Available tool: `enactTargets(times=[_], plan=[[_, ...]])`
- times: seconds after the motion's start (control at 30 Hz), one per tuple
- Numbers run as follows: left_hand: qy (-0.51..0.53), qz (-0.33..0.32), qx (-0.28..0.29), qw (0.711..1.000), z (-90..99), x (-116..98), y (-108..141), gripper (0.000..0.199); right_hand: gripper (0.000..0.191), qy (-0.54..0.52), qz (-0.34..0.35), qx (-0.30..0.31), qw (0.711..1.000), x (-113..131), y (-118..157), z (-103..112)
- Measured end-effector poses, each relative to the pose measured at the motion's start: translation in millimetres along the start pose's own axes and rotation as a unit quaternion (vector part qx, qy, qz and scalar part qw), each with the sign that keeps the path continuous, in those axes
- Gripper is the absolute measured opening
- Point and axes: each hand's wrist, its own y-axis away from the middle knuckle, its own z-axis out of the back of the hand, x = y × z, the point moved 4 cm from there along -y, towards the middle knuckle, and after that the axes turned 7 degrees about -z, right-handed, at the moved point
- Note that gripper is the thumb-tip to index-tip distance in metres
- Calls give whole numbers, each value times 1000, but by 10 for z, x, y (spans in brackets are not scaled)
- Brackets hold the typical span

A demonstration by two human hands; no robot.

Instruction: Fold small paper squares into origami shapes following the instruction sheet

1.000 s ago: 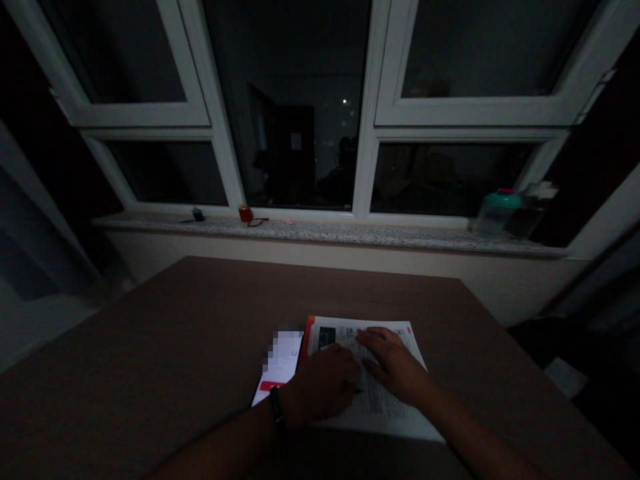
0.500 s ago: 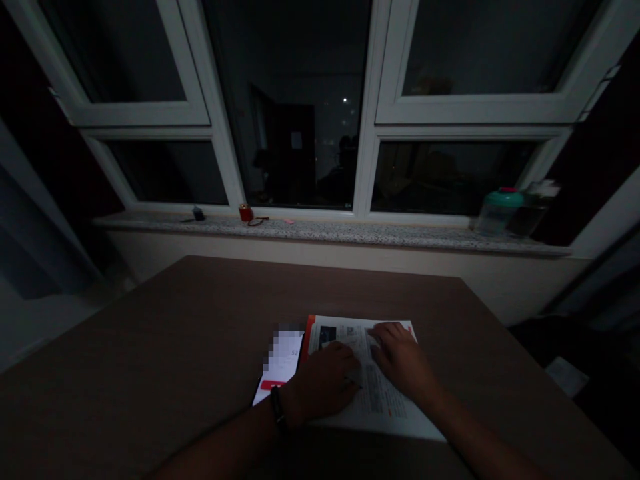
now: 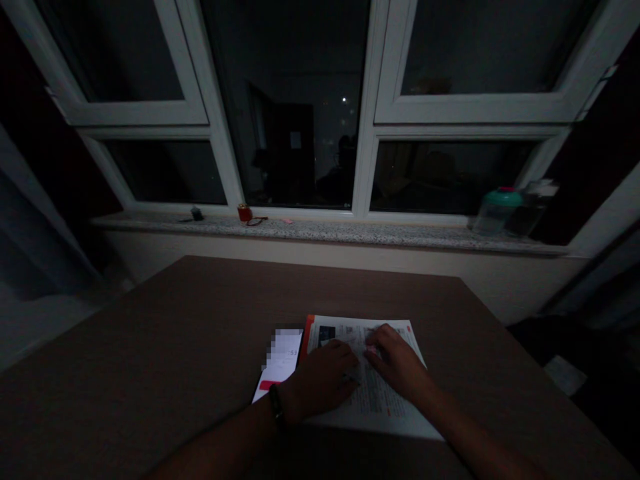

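Note:
A printed booklet [image 3: 373,400] with an orange left edge lies on the brown table. Across its left part rests my left hand [image 3: 325,377], a dark band on its wrist. Its fingers are curled, and a thin pen-like stick [image 3: 351,380] pokes out by the thumb. Over the upper right of the page is my right hand [image 3: 395,357], its thumb and fingers bent together around a small pale pinkish thing [image 3: 372,349], too dim to name. Left of the booklet, a phone [image 3: 280,360] with a lit screen lies partly behind my left forearm.
The table [image 3: 225,313] reaches to a wall below a window. On the speckled sill [image 3: 325,231] stand a small red jar [image 3: 245,213], a small dark bottle [image 3: 197,213] and a teal-lidded container [image 3: 500,210]. Curtains hang at both sides.
My right hand has shifted slightly down and left on the page, its fingers drawn closer together. My left hand stays in place. A number on the phone screen has changed.

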Motion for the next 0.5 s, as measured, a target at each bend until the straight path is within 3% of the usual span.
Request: enactTargets(times=[0.5], plan=[[43,18,3,999,-13,62,4,32,9,-51,-10,1,999,21,-48,34]])
